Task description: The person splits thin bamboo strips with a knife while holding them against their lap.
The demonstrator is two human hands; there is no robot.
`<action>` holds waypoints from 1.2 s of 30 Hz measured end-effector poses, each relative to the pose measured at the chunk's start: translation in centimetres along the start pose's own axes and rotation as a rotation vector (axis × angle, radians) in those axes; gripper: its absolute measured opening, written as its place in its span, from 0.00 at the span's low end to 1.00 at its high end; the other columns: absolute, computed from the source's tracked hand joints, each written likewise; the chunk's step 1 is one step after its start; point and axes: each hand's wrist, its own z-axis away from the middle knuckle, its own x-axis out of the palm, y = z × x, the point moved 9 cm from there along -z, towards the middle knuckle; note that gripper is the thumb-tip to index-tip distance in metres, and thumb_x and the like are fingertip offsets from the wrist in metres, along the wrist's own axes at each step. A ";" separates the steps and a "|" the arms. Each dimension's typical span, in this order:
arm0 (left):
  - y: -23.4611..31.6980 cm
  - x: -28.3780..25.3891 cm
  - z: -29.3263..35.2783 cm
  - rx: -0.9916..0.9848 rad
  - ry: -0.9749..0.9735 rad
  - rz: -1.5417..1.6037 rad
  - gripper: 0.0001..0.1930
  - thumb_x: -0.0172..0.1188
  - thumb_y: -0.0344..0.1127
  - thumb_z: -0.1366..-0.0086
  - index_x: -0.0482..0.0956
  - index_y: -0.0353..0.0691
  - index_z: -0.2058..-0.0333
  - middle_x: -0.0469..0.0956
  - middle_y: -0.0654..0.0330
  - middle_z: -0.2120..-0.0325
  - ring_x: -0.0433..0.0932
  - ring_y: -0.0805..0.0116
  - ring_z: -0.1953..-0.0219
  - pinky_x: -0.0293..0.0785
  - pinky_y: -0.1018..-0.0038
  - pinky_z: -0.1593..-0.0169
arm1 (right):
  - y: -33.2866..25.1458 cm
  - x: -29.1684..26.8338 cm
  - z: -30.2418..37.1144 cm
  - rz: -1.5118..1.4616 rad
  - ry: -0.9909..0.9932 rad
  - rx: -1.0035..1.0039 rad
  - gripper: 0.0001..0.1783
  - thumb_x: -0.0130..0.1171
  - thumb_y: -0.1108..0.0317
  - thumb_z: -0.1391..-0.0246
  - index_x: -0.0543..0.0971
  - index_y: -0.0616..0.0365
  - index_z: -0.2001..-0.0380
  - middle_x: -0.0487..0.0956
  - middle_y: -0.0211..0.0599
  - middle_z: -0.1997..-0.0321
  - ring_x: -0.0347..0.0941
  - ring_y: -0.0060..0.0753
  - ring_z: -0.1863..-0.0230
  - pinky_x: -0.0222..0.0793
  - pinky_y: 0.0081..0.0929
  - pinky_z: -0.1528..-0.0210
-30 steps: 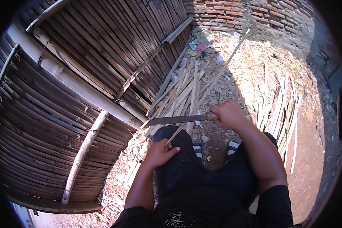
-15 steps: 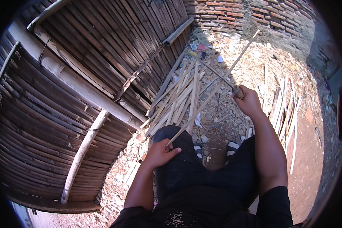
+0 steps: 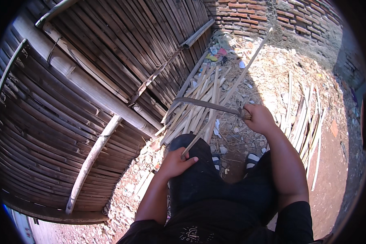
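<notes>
My left hand (image 3: 176, 164) rests by my left knee, closed around the lower end of a long bamboo strip (image 3: 245, 71). The strip slants up and away to the right, its far end near the brick wall. In my right hand (image 3: 259, 119) is the wooden handle of a machete (image 3: 209, 105). Its dark blade points left and crosses over the strip in this view; whether the two touch, I cannot tell. Beneath the blade lies a pile of split bamboo strips (image 3: 190, 118).
A bamboo slat wall (image 3: 122, 49) with poles stands along the left. Another heap of strips (image 3: 303, 122) lies on the right ground. A brick wall (image 3: 248, 16) closes the far side, with litter and straw before it. My sandalled feet (image 3: 252, 160) are between the piles.
The machete has swung from pointing up and left to lying nearly level across the strip. My right hand has lowered slightly. My left hand keeps its hold on the strip.
</notes>
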 end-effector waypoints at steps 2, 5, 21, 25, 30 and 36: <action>-0.1 0.0 -0.1 0.021 0.017 0.009 0.27 0.73 0.59 0.40 0.75 0.40 0.68 0.73 0.60 0.82 0.75 0.66 0.77 0.71 0.66 0.70 | 2.7 -1.2 -0.1 -0.082 0.085 0.195 0.17 0.72 0.60 0.47 0.79 0.59 0.63 0.82 0.51 0.69 0.80 0.59 0.62 0.74 0.48 0.59; 0.2 0.1 -0.1 -0.062 -0.048 -0.019 0.24 0.74 0.55 0.40 0.75 0.41 0.68 0.73 0.62 0.79 0.74 0.69 0.73 0.71 0.69 0.67 | 4.1 -1.9 0.2 -0.093 0.135 0.246 0.17 0.72 0.58 0.46 0.80 0.59 0.61 0.82 0.53 0.69 0.80 0.60 0.62 0.73 0.48 0.59; 1.1 -0.1 0.3 -0.021 -0.038 -0.091 0.26 0.74 0.57 0.42 0.75 0.39 0.68 0.73 0.61 0.80 0.75 0.65 0.75 0.71 0.67 0.69 | 0.0 -0.4 -0.3 0.069 0.026 0.084 0.15 0.68 0.61 0.49 0.80 0.55 0.61 0.83 0.47 0.64 0.81 0.57 0.58 0.76 0.51 0.55; 1.4 0.0 0.3 -0.027 -0.058 -0.110 0.26 0.75 0.57 0.42 0.75 0.39 0.68 0.73 0.61 0.80 0.74 0.65 0.76 0.70 0.67 0.70 | 5.4 -3.2 0.3 -0.105 0.199 0.351 0.18 0.70 0.58 0.45 0.83 0.57 0.55 0.84 0.55 0.65 0.81 0.60 0.58 0.75 0.48 0.56; 1.3 0.2 0.2 -0.005 -0.059 -0.093 0.25 0.75 0.57 0.41 0.75 0.40 0.69 0.73 0.61 0.80 0.74 0.66 0.76 0.70 0.68 0.70 | 5.3 -3.5 0.5 -0.098 0.146 0.312 0.18 0.70 0.58 0.45 0.82 0.58 0.58 0.83 0.54 0.66 0.80 0.62 0.60 0.75 0.50 0.56; 0.2 0.1 0.0 -0.044 -0.057 -0.038 0.25 0.75 0.55 0.41 0.75 0.41 0.69 0.72 0.63 0.80 0.73 0.69 0.75 0.69 0.69 0.70 | -2.5 0.4 0.4 -0.061 -0.091 -0.097 0.16 0.70 0.60 0.50 0.80 0.56 0.62 0.83 0.49 0.66 0.80 0.60 0.59 0.75 0.53 0.56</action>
